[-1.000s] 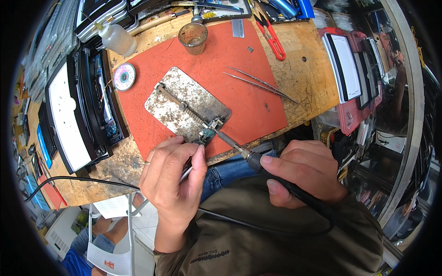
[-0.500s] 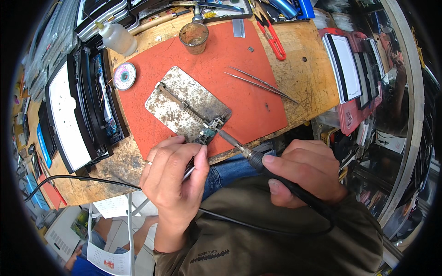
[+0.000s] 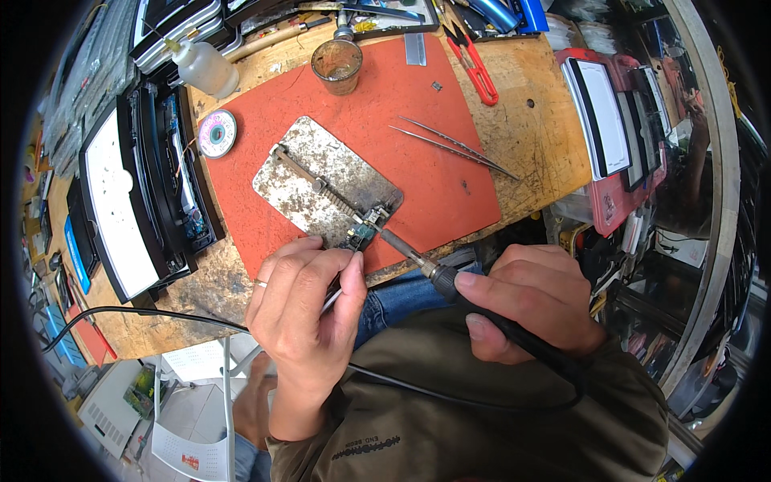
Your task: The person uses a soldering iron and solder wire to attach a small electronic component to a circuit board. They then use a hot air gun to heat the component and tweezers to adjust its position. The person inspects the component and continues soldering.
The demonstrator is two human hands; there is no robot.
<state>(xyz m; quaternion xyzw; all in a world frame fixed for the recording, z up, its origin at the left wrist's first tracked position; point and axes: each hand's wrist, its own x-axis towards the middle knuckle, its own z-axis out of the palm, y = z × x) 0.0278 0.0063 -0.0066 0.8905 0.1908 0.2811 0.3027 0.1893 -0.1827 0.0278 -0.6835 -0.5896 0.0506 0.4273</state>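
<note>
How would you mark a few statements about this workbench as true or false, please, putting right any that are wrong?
1. The right hand holds a soldering iron. True.
2. The left hand is empty. False: it grips a thin metallic object close to a small circuit board.
3. The brown-stained cup stands on the red mat. True.
4. The tweezers lie on the metal plate. False: they lie to its right, mostly on the mat, with one end over the wood.
5. The metal plate is blotched with brown stains. True.
6. The spool lies right of the cup. False: it lies to the left.
</note>
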